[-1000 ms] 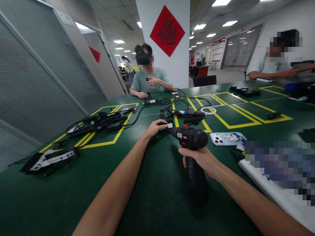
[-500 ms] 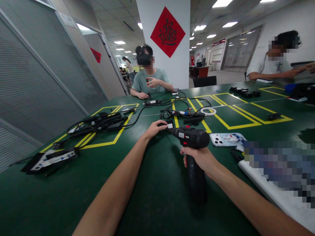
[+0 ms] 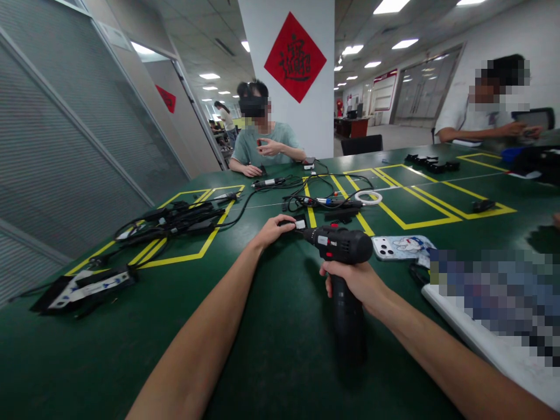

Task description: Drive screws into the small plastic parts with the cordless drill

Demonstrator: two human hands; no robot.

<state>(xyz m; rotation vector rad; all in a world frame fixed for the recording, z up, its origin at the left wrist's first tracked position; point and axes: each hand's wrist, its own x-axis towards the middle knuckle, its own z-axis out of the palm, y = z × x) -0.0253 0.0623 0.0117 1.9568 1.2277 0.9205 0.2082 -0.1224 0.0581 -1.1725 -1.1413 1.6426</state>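
Note:
My right hand (image 3: 355, 281) is wrapped round the grip of a black cordless drill (image 3: 343, 256). The drill's nose points left and away, towards a small black block with a white label (image 3: 298, 222) lying on the green table (image 3: 271, 350). My left hand (image 3: 272, 229) rests on that block with the fingers curled over its near end, pinning it to the table. The drill's tip meets the block at its right side.
A phone in a cartoon case (image 3: 402, 247) lies right of the drill. Tangled black cables and adapters (image 3: 175, 219) lie at the left, more cables (image 3: 324, 198) behind the block. A white board (image 3: 490, 344) lies near right. Two people sit at the far side.
The drill has dropped slightly and shifted a little right, its nose staying at the block. My left hand has kept its place on the block.

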